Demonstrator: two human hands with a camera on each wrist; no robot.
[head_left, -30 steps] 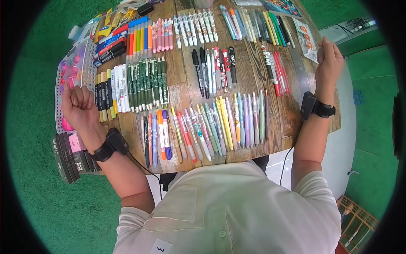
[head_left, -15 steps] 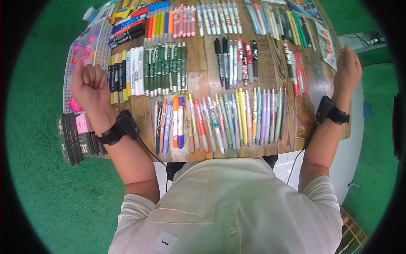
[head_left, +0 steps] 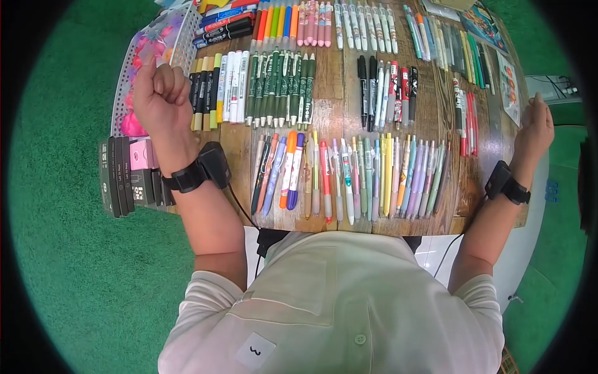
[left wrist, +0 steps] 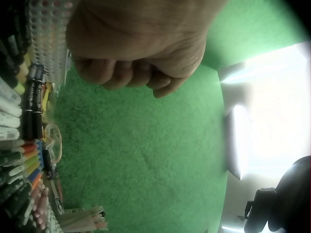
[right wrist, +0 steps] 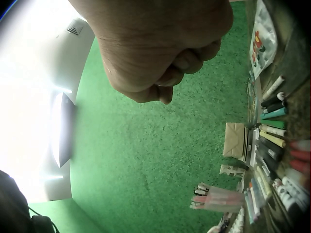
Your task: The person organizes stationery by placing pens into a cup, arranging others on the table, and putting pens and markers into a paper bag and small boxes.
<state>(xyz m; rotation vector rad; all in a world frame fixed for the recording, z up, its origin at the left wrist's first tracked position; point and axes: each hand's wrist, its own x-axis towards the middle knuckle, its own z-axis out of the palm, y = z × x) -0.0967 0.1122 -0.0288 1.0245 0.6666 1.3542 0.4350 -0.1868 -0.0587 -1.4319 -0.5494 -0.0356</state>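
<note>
My left hand (head_left: 163, 93) is raised over the left side of the table, fingers curled in toward the palm, holding nothing. Nearest to it are a white perforated basket (head_left: 119, 118) with pink things inside and a row of black-and-beige markers (head_left: 202, 93). At the right edge of the table my right hand (head_left: 534, 128) is also raised and curled, with nothing in it. Close by it lies a clear packet with red flowers (head_left: 509, 90). In the wrist views, the left fist (left wrist: 131, 53) and right fist (right wrist: 165, 53) stand against green floor.
Pens lie in rows on the wooden table (head_left: 330, 81): dark green pens (head_left: 280, 90), black and red pens (head_left: 395, 93), red pens (head_left: 471, 124), and a front row of pastel pens (head_left: 374, 177). Dark boxes (head_left: 117, 181) and a pink box (head_left: 142, 154) stand at the left corner.
The head view has shifted, so the table, pens and both arms appear farther right, and the pens also higher. Both hands stay raised and curled; no pen has been moved.
</note>
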